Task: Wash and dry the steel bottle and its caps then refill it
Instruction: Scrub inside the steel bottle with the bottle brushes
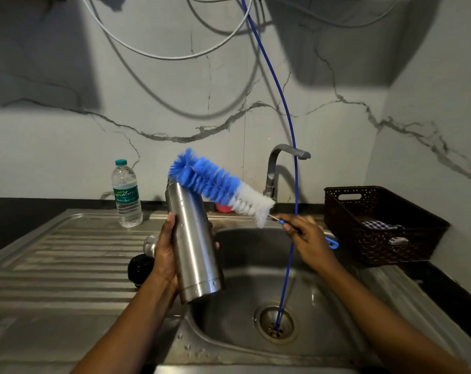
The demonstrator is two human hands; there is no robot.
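Only "gnature" label [126, 195] beyond steel bottle [194, 247]

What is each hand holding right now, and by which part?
Left hand grips the steel bottle around its middle; right hand pinches the bottle brush by its thin handle.

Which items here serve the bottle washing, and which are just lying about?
In use: steel bottle in left hand, bottle brush in right hand, steel cap, black cap, sink, tap.
Lying about: plastic water bottle, brown basket, blue hose, white cables.
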